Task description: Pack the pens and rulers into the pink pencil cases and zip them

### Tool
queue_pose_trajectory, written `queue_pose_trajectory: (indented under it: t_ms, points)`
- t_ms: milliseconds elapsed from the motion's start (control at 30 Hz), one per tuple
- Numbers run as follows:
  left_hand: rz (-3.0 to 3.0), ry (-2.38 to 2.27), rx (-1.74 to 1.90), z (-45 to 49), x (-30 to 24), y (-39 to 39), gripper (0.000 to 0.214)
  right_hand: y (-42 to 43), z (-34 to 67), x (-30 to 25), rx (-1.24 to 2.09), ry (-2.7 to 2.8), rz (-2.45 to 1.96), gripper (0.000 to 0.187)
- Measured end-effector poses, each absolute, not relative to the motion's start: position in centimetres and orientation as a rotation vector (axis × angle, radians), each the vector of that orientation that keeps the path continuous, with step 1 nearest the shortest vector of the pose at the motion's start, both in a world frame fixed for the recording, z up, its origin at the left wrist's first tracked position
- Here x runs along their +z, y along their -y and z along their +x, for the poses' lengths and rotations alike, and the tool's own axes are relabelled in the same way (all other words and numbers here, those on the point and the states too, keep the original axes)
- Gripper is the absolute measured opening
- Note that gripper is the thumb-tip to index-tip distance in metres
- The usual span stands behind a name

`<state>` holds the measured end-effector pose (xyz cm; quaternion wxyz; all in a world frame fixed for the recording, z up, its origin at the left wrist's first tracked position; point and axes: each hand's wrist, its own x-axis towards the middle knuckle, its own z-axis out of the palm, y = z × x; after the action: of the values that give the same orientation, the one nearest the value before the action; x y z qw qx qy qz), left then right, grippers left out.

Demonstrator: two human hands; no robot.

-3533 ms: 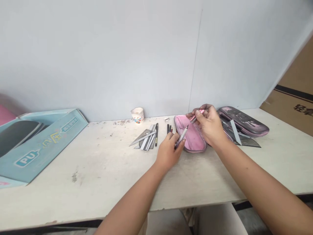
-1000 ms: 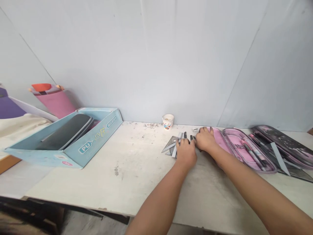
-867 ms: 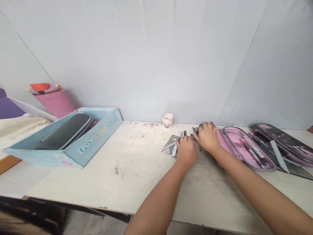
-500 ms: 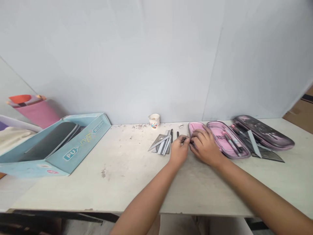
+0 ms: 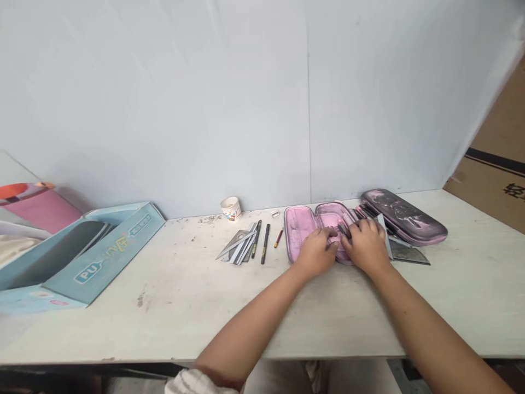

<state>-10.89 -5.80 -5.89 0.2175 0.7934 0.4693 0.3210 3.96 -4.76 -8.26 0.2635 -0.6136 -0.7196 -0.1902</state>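
Observation:
A pencil case with a pink lining (image 5: 297, 227) lies unfolded in front of me. My left hand (image 5: 318, 251) rests over its middle with curled fingers, thumb toward the right hand; what it grips, if anything, is hidden. Over the right half of the case, my right hand (image 5: 367, 246) has its fingers bent down around something dark, only partly visible at the fingertips. Left of the case lie a short red pencil (image 5: 279, 237), a black pen (image 5: 266, 243), another dark pen (image 5: 256, 239) and a pile of rulers and set squares (image 5: 238, 246).
A dark, glossy pencil case (image 5: 404, 216) lies at the back right, with a set square (image 5: 410, 254) by it. A paper cup (image 5: 231, 209) and a small eraser-like block (image 5: 275, 214) stand near the wall. At left is a blue box (image 5: 118, 249) holding a grey case (image 5: 61, 251).
My view has turned right. Both hands have moved from left of the unfolded case to over it, the right hand now at its right half. The red pencil has come into view.

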Motion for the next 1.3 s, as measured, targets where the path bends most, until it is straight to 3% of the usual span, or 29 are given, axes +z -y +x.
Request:
queue_pose_trajectory:
  t_ms: [400, 767, 1300]
  points:
    - [2.276, -1.653, 1.065, -19.5, -4.0, 6.3, 0.019, 4.8, 3.7, -8.4, -0.423, 1.959, -1.687, 0.034]
    - [2.557, -1.687, 0.655, -22.9, -7.8, 7.4, 0.036, 8.2, -5.9, -5.8, -0.114, 2.399, -1.163, 0.029]
    - [2.536, -1.873, 0.643, -23.7, -9.2, 7.5, 0.034, 5.2, -12.2, -5.5, -0.716, 2.564, -1.498, 0.031]
